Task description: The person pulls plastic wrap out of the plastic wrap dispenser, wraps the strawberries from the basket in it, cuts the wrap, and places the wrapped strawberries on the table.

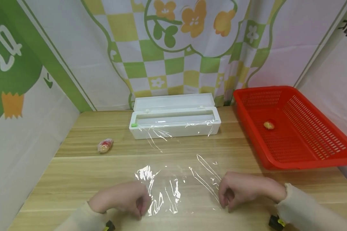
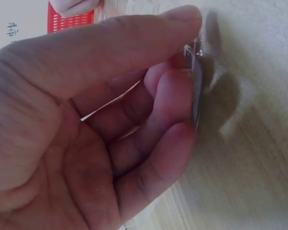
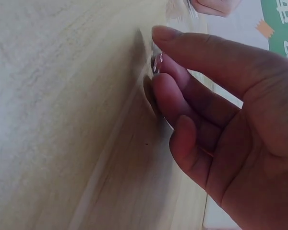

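A sheet of clear plastic wrap point(image 1: 173, 192) stretches over the wooden table toward me, with glossy creases catching the light. It comes out of a white wrap dispenser box point(image 1: 176, 131) whose lid stands raised at the back. My left hand point(image 1: 130, 196) pinches the near left part of the sheet between thumb and fingers. On the other side, my right hand point(image 1: 243, 189) pinches the near right part. Both wrist views show a bit of film at the fingertips of the left hand point(image 2: 129, 105) and right hand point(image 3: 221, 105), close above the tabletop.
A small red-and-yellow wrapped item point(image 1: 105, 146) lies on the table at the left; its kind is unclear. A similar item point(image 1: 269, 124) sits inside the red plastic basket point(image 1: 253, 136) at the right. A patterned curtain point(image 1: 173, 67) hangs behind the table.
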### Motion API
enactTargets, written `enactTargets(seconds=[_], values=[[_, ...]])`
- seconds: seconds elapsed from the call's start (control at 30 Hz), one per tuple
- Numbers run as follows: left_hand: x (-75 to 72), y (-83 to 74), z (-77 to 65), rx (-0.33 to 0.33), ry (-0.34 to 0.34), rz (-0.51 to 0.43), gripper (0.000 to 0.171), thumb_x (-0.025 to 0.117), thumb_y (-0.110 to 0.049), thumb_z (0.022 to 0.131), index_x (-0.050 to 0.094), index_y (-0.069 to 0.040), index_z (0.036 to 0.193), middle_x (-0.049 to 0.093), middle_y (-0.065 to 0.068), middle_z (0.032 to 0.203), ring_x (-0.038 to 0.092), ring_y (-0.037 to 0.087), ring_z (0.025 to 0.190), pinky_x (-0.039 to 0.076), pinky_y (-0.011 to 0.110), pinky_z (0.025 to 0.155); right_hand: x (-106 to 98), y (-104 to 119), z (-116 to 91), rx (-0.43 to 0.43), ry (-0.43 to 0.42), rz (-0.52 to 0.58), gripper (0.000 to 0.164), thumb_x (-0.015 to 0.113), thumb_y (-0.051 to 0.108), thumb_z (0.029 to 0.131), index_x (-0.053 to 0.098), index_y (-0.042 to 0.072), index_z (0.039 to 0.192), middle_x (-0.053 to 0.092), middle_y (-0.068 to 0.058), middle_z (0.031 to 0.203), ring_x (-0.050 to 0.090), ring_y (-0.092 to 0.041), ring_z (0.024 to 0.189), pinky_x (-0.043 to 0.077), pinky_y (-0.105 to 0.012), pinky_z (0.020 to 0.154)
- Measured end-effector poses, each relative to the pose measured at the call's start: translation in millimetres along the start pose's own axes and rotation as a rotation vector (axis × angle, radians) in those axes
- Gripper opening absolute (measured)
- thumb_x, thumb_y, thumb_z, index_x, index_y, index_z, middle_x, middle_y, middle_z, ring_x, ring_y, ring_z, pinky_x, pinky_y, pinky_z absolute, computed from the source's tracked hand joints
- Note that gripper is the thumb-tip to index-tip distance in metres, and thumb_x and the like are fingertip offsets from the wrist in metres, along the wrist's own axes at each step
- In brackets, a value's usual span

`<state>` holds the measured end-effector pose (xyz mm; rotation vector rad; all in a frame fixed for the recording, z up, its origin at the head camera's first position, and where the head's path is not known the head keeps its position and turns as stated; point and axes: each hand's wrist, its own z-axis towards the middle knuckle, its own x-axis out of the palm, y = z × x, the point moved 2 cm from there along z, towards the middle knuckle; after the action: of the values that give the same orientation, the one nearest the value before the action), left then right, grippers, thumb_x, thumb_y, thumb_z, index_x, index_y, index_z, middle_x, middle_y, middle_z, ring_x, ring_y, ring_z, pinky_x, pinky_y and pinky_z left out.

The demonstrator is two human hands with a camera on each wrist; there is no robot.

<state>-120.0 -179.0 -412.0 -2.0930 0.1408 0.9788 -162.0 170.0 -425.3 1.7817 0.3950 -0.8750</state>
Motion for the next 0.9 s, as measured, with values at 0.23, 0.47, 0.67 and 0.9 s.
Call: enactTargets(seconds=[0.23,0.47,0.67,0.9], values=[[1.7,-1.4,-1.5,-0.055,-0.007,-0.002,0.02,0.08,0.001,0.059,0.066,-0.013,0.063,0.058,-0.012,0.058,0.052,-0.001,0.053,0.048,0.018,0.053,0.5,2.4,-6.1,0.003,-0.006,-0.011,0.017,0.081,0.013,0.068,0.071,0.024,0.077,0.06,0.016,0.069,0.05,0.01,0.06,0.046,-0.013,0.052],[1.6,-2.5,-2.9,-0.071,-0.024,0.013,0.02,0.079,0.0,0.059,0.065,-0.015,0.063,0.057,-0.014,0.058,0.052,-0.001,0.054,0.047,0.018,0.054,0.9,3.6,-8.3,-0.075,-0.04,-0.06,0.013,0.079,0.015,0.07,0.07,0.024,0.075,0.058,0.018,0.068,0.05,0.011,0.064,0.045,-0.01,0.055],[0.4,-1.9,-4.4,-0.043,-0.062,0.025,0.018,0.075,-0.003,0.064,0.064,-0.017,0.062,0.055,-0.016,0.058,0.05,-0.003,0.055,0.046,0.017,0.053,1.2,4.0,-8.2,-0.102,-0.063,-0.081,0.016,0.078,0.011,0.069,0.069,0.023,0.073,0.059,0.017,0.068,0.05,0.011,0.065,0.045,-0.008,0.056],[-2.0,-3.0,-2.7,0.011,-0.063,0.088,0.019,0.067,-0.002,0.07,0.064,-0.019,0.061,0.054,-0.019,0.058,0.048,-0.004,0.055,0.046,0.015,0.056,0.2,6.6,-7.7,-0.119,-0.078,-0.148,0.017,0.077,0.009,0.067,0.072,0.024,0.072,0.059,0.017,0.068,0.048,0.011,0.065,0.041,-0.005,0.057]])
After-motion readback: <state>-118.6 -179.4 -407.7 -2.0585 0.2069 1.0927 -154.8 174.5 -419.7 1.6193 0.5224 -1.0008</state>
